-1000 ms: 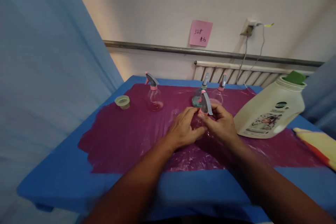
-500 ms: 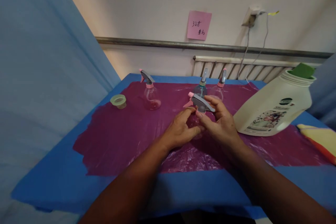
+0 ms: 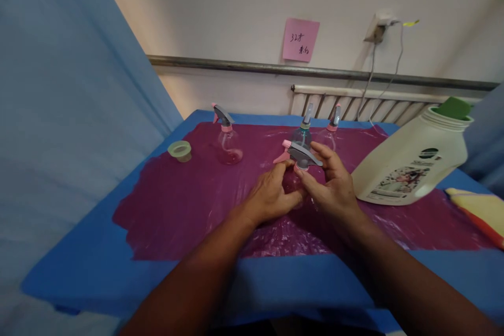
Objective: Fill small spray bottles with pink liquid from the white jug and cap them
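Observation:
A clear spray bottle (image 3: 292, 181) with a grey and pink trigger head (image 3: 301, 153) stands upright between my two hands. My left hand (image 3: 273, 194) is wrapped round its body from the left. At the pink collar, the thumb and fingers of my right hand (image 3: 331, 181) close on the neck from the right. Much of the bottle's body is hidden by my hands. Just behind stand a bluish spray bottle (image 3: 301, 137) and another clear spray bottle (image 3: 326, 138). Farther left is a clear spray bottle (image 3: 229, 149) with a little pinkish content showing at its bottom.
A purple plastic sheet (image 3: 177, 210) covers much of the blue table (image 3: 90, 257). A small greenish cup (image 3: 181, 151) sits at left. To the right are a large cream jug (image 3: 409, 163) with a green piece in its mouth and a yellow-red cloth (image 3: 478, 212). Behind runs a radiator (image 3: 334, 95).
The view has shifted very slightly. Both hands keep their hold on the spray bottle, with hardly any visible movement of the fingers.

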Tool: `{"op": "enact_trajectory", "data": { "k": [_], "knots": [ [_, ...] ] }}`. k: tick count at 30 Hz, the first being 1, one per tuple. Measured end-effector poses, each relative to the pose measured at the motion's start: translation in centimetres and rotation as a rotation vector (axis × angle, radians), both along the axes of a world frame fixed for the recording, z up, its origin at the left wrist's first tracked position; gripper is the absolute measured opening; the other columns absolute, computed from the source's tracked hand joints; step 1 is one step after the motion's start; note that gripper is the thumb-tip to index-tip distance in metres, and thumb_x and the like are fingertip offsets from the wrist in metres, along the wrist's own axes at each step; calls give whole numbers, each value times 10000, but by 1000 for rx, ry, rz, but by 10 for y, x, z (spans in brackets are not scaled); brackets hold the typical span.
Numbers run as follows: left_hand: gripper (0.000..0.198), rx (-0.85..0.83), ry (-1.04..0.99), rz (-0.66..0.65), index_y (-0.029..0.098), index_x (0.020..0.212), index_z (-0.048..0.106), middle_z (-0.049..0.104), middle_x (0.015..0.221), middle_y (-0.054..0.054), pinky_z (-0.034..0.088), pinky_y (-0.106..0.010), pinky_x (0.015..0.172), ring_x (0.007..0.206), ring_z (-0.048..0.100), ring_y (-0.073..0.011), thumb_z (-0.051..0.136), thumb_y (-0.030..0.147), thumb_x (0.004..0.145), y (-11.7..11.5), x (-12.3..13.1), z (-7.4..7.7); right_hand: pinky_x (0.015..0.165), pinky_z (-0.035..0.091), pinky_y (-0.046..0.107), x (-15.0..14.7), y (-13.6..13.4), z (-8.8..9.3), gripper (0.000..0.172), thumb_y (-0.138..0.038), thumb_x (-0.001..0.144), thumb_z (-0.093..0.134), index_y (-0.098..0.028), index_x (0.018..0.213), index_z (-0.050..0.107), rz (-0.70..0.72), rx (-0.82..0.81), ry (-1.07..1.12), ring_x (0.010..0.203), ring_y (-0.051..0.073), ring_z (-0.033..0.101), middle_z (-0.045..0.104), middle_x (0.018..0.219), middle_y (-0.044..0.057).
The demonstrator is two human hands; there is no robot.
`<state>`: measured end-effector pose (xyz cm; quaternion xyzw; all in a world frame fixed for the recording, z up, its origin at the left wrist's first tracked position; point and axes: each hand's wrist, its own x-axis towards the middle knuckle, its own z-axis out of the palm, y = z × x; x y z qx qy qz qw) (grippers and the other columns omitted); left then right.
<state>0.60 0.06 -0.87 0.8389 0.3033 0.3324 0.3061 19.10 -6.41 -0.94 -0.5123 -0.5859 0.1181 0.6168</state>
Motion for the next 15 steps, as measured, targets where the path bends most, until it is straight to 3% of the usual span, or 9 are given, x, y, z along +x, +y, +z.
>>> {"op": "enact_trajectory", "data": {
  "k": [5, 11, 15],
  "knots": [
    [642, -41, -24, -6, 249, 1505, 605, 772, 1500, -172, 654, -571, 1103, 1337, 793, -399, 864, 467, 959, -1, 0, 7, 1271, 584, 575, 0, -1, -2, 790, -357, 1035, 784, -393, 1762, 476, 70, -30, 12, 1469, 322, 710, 704, 1605, 102],
    [644, -43, -9, -12, 263, 1487, 608, 794, 1436, -151, 670, -535, 1048, 1264, 818, -382, 886, 420, 928, -2, -1, 6, 1217, 608, 578, -1, 4, -1, 783, -417, 937, 910, -365, 1646, 582, 2, 3, 29, 1259, 307, 767, 768, 1310, 77],
    [647, -48, -24, -5, 270, 1493, 606, 787, 1458, -159, 663, -565, 1076, 1290, 809, -393, 885, 464, 943, -1, 0, 5, 1237, 603, 553, -1, 0, 0, 766, -372, 1008, 816, -364, 1716, 522, 33, -8, 47, 1355, 307, 757, 770, 1445, 100]
  ]
}}
